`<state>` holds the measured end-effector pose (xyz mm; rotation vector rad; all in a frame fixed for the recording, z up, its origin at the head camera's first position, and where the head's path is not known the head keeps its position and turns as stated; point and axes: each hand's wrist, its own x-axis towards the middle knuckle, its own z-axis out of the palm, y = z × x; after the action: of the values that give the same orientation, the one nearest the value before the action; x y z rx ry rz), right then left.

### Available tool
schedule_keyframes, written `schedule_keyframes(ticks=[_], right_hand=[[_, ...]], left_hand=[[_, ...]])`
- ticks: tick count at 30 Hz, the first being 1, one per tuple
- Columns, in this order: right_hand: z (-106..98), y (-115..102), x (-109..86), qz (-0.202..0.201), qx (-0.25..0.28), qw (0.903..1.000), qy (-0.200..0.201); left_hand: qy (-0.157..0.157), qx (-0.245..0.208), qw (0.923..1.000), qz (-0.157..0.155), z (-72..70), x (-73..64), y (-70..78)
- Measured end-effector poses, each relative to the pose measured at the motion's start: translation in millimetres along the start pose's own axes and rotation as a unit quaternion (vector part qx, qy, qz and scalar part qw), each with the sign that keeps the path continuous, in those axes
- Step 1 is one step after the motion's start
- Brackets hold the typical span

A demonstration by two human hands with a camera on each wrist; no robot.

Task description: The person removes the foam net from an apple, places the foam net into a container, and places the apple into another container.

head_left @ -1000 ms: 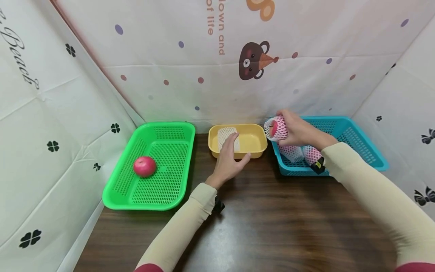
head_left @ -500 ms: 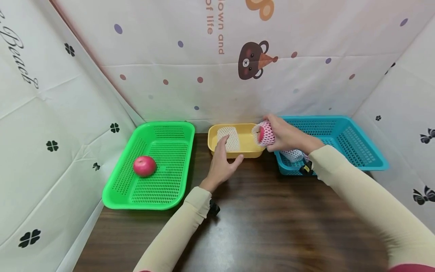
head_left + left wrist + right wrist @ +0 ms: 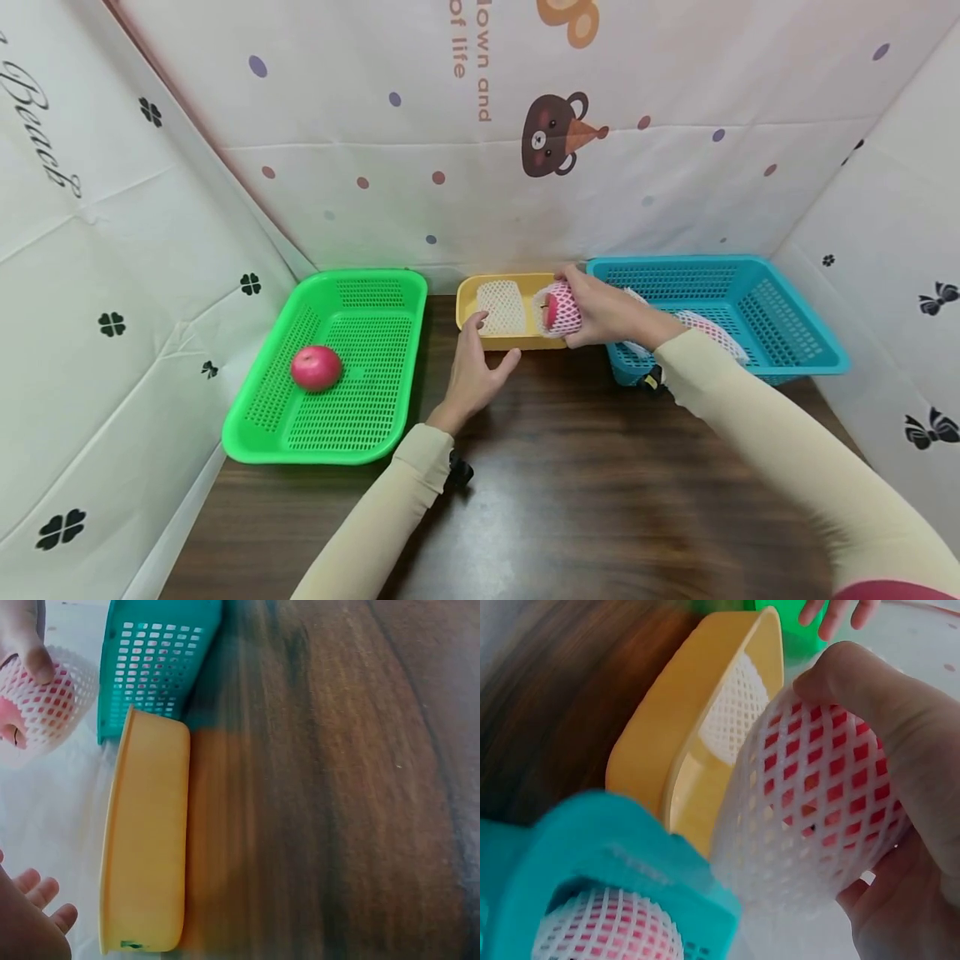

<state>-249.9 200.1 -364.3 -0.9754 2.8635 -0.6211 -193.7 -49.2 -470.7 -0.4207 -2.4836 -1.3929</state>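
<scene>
My right hand grips a red apple wrapped in a white foam net, above the right part of the yellow tray. The apple's stem end shows at the net's opening. My left hand is held just in front of the tray with fingers spread and nothing in it. A flattened empty foam net lies in the tray's left half. Inside the blue basket, net-wrapped fruit is partly hidden by my right forearm.
At the left stands a green basket with one bare red apple in it. A printed cloth hangs close behind the containers. The dark wooden table extends in front of them.
The right hand has carried the netted apple leftward from the blue basket to above the yellow tray. My left hand has drawn back slightly, toward the left and nearer to me.
</scene>
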Motion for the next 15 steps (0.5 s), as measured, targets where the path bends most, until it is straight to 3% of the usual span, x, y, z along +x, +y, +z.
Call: schedule_keyframes(ticks=[15], right_hand=[[23, -24, 7.6, 0.013, 0.003, 0.9983, -0.056]], left_hand=[[0.027, -0.007, 0.9993, -0.025, -12.4, -15.6, -12.7]])
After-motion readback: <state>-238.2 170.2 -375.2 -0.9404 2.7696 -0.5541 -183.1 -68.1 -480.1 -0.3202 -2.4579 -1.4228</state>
